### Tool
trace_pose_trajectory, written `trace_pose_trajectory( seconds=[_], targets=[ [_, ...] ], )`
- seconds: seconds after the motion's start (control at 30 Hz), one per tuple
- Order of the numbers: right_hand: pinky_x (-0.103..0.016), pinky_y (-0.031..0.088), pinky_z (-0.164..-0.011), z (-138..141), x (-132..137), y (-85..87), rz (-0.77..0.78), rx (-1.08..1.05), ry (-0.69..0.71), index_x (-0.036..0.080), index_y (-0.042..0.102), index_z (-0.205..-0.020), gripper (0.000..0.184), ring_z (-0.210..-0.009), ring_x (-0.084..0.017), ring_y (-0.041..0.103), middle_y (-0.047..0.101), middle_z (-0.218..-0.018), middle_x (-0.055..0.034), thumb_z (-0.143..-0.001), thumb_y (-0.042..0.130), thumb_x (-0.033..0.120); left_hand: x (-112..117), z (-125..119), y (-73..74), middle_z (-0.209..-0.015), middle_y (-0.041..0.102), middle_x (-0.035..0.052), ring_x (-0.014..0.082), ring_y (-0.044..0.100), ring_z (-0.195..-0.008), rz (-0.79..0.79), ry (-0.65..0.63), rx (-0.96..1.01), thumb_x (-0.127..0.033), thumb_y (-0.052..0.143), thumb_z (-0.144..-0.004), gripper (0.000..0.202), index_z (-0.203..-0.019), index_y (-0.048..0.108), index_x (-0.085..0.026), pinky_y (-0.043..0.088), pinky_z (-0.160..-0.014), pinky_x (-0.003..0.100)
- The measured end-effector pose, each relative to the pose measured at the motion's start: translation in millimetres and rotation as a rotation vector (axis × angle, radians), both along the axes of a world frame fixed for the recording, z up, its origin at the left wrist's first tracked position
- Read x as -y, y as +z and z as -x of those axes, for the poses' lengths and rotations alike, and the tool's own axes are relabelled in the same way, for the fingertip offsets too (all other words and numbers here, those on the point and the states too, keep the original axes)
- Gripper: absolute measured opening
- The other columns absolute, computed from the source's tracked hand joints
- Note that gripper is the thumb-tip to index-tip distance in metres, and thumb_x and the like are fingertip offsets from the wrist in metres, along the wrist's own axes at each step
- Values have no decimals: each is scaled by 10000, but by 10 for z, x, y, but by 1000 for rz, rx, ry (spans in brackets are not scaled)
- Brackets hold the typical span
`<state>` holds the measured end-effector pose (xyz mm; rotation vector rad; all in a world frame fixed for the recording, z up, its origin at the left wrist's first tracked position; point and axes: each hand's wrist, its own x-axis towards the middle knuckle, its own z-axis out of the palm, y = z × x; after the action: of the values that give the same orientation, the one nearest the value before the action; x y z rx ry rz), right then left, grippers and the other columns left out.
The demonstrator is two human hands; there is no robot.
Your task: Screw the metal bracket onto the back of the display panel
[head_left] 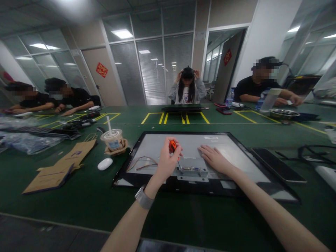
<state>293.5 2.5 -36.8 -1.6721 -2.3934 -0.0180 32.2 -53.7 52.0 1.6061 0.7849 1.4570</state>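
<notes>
A flat monitor panel (147,143) lies back side up on the green table, its black frame around a grey metal back. My left hand (168,157) is closed around an orange and black screwdriver (172,146). The shaft points down at a metal bracket with ports (193,171) near the panel's front edge; whether the tip touches a screw is too small to tell. My right hand (216,159) rests flat on the metal back, fingers spread, right of the bracket. Thin loose wires (143,164) lie on the panel at left.
Left of the panel are a lidded drink cup (112,140), a white mouse (105,163) and a flattened paper bag (63,161). A black phone-like slab (277,164) lies close at the right, with dark cables (312,150) beyond. Several people sit around the table.
</notes>
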Motion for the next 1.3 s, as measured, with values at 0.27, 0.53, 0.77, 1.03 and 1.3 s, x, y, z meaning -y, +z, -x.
trace_pose_trajectory(
  seconds=[0.27,0.53,0.77,1.03,1.3],
  targets=[
    [-563,286,-1126,-13,-18,-37,-16,-2,3,243,427,-1456,532,-1423,-288,341,400,-1539,-99,-997,224,420,12,9,31,-812,574,-13,97,590,-658,25,-20,21,-306,556,-903,149,-1000,496,-210,467,-606,212],
    [-568,288,-1122,-5,-16,-25,-24,12,-2,235,434,-1451,530,-1417,-289,353,412,-1531,-107,-996,232,417,20,42,89,-867,621,38,140,603,-775,-14,19,60,-370,524,-913,224,-941,655,-191,488,-702,251],
    [-554,278,-1133,7,4,11,3,6,-9,234,433,-1454,536,-1421,-285,347,403,-1536,-108,-995,236,425,-50,79,43,-889,648,53,167,609,-828,10,136,109,-403,547,-903,260,-866,698,-194,492,-757,268],
    [-562,273,-1133,0,-3,-1,6,1,-9,245,422,-1461,534,-1422,-284,344,393,-1542,-100,-992,235,420,-56,74,69,-777,644,37,140,607,-758,36,96,151,-389,558,-896,264,-846,704,-175,495,-701,235],
    [-555,268,-1138,8,9,20,18,23,-6,205,426,-1461,550,-1428,-290,329,381,-1545,-114,-996,222,417,-61,76,70,-747,640,33,145,607,-739,51,93,155,-411,566,-886,274,-842,696,-174,495,-693,248]
  ],
)
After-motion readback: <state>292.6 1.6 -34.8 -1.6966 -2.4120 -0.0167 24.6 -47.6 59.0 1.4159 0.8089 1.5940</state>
